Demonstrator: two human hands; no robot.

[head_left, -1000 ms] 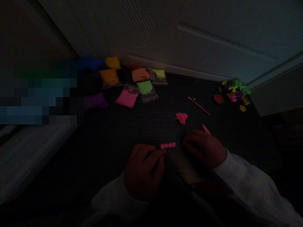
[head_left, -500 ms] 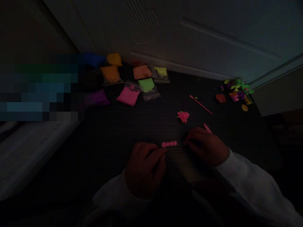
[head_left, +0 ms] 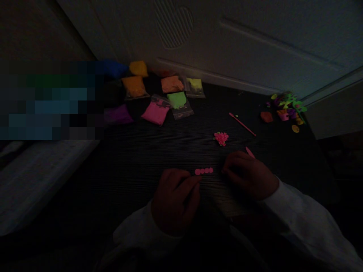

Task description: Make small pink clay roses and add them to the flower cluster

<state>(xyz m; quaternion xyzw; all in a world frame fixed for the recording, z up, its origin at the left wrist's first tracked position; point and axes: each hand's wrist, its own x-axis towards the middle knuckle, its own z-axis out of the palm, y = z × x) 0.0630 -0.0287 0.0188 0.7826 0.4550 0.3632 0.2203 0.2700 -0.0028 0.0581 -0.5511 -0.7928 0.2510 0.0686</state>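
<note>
A short row of flat pink clay discs (head_left: 204,171) lies on the dark table, each touching its neighbour. Just below the row's left part is the index fingertip of my left hand (head_left: 176,200); its fingers are curled in, and whatever they may hold is hidden. To the right of the row, my right hand (head_left: 249,176) pinches a small pink clay piece (head_left: 223,171), barely visible at the fingertips. Behind that hand a pink pointed tool (head_left: 250,152) is partly covered. A cluster of tiny pink petals with green edges (head_left: 221,138) sits beyond the discs.
A thin pink stick tool (head_left: 242,124) lies farther back. Bags of coloured clay, including a pink bag (head_left: 155,111) and a green bag (head_left: 177,100), spread along the back left. At right are a red lump (head_left: 266,117) and small clay models (head_left: 287,107). A pale panel (head_left: 255,56) rises behind.
The whole view has shifted slightly, with things appearing a little higher and farther right. A pink bit showed more clearly at my right fingertips half a second ago. Both hands keep nearly the same pose.
</note>
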